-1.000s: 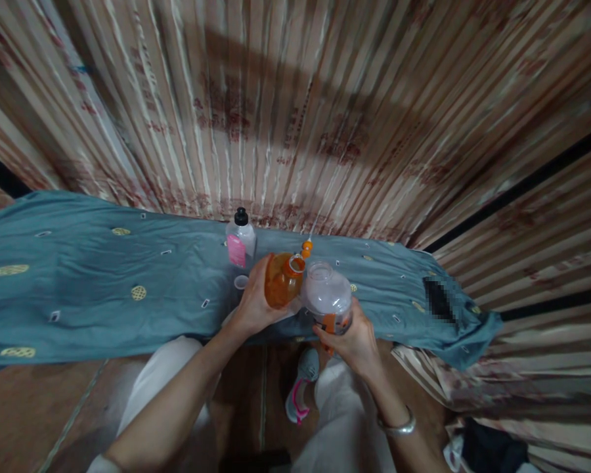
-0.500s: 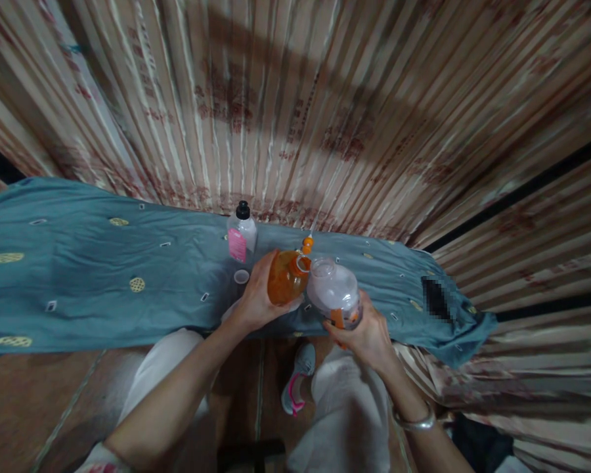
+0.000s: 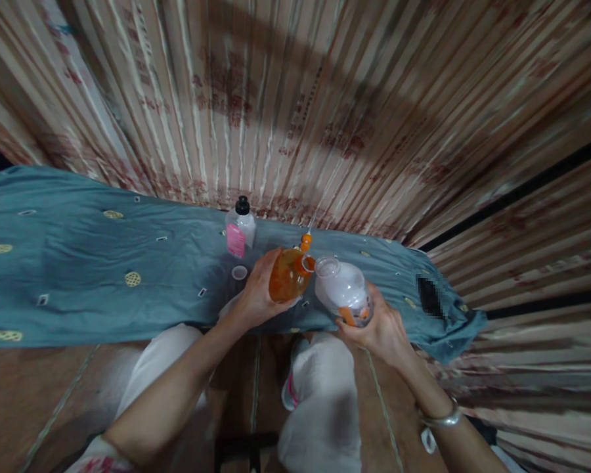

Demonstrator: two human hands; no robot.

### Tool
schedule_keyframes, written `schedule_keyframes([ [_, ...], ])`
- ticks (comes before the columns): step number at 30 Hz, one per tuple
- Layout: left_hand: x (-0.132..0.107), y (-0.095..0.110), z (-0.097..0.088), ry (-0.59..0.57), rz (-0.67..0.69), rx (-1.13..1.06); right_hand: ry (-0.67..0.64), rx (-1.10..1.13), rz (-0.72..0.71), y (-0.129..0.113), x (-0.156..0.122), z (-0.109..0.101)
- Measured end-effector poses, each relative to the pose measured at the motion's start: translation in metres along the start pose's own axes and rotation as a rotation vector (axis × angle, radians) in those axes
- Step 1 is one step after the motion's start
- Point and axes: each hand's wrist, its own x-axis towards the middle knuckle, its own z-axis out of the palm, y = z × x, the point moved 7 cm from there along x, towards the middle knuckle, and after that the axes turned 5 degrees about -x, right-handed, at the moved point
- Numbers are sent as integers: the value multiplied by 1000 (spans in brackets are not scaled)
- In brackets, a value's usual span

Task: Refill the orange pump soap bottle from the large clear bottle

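- A pleated curtain (image 3: 266, 112) hung beyond the fingers of both hands, well apart from the bottles, and did not stand in their way.
- The tabletop (image 3: 88, 249), under a wrinkled blue-green cloth, ran beneath and to both sides of the fingers; its soft folds probably gave a poor footing for anything set down.
- The clear bottle (image 3: 342, 286) was in the right hand (image 3: 381, 328), whose fingers were spread to the bottle's width and curled around its lower body, over an orange-marked label. It leaned toward the left fingers, its mouth uncapped. The wall looked thin and glossy, so likely slippery and easily dented; the broad lower body seemed the sound place to hold. How full it was could not be told.
- The orange bottle (image 3: 289, 276) was in the left hand (image 3: 259, 289), whose fingers wrapped its rounded side, partly hidden. It tipped toward the right fingers, its bare mouth just beside the clear one's; whether they touched was unclear. Its smooth wall probably called for a firm yet gentle grip, neck left free.
- A black-topped bottle (image 3: 241, 230) stood upright just beyond the left fingers, close enough to be knocked.
- Some orange beads (image 3: 306, 241) showed just beyond the left fingers' bottle.
- A pale round cap (image 3: 240, 272) lay just left of the left fingers.
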Motion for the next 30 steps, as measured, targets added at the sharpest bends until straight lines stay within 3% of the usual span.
schedule_keyframes([
  [11, -1, 6, 3, -17, 146, 75, 33, -154, -127, 1, -1, -10],
  [24, -3, 11, 10, -76, 64, 76, 2, -246, -200, 4, 2, -23],
  [30, -5, 0, 18, -55, 62, 104, 18, -271, -242, 2, 0, -29],
])
